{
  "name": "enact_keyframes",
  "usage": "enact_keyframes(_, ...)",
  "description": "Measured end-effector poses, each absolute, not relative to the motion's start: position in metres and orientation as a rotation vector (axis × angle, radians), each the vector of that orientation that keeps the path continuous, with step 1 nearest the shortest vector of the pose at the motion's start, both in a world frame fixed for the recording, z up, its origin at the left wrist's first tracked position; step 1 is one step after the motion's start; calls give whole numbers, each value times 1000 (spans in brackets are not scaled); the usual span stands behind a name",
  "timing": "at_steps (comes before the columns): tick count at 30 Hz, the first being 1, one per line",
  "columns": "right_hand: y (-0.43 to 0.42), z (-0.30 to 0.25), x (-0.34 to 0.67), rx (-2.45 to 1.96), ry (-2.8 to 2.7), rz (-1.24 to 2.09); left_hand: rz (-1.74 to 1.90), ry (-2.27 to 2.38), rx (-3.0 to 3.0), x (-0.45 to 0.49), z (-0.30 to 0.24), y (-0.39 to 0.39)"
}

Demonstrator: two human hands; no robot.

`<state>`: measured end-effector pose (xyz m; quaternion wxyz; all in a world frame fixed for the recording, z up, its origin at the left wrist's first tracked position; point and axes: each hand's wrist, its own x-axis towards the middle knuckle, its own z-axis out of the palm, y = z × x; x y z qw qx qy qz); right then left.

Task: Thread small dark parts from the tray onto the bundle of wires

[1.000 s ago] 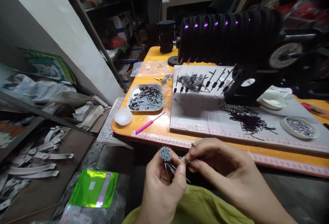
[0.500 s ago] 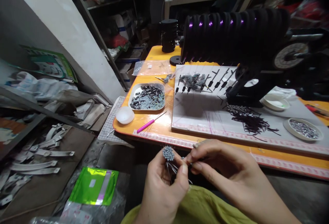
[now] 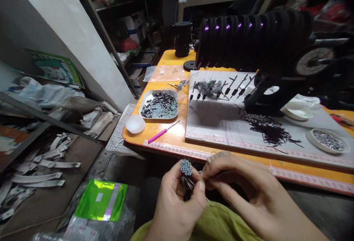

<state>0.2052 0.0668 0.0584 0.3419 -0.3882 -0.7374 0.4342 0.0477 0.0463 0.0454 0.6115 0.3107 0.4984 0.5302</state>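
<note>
In front of the table edge, my left hand [image 3: 181,200] is closed around a bundle of thin stems topped by a tight cluster of small grey beads [image 3: 186,167]. Dark and pale stems hang below the cluster, between thumb and fingers. Close against its right side, my right hand [image 3: 235,182] is pinched, thumb against index finger. Something small and greyish shows at the fingertips between both hands, but its kind is too small to tell. The fingers hide most of it.
A tray of dark and grey small parts [image 3: 159,104], a white dome [image 3: 135,124] and a pink-handled hook tool [image 3: 163,132] lie on the yellow table. A black spool machine [image 3: 254,42] stands over a white board [image 3: 215,123]. Dark stems [image 3: 271,130] and a dish of silvery pieces [image 3: 328,140] lie right.
Both hands have shifted slightly to the right in view with the bead cluster. My right fingertips have drawn in closer together beside my left thumb.
</note>
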Motion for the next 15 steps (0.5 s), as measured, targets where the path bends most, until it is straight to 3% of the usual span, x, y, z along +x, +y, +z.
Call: enact_keyframes(15, 60, 54, 202, -1041, -1874, 1169, 1195, 1179, 776, 46, 46, 47)
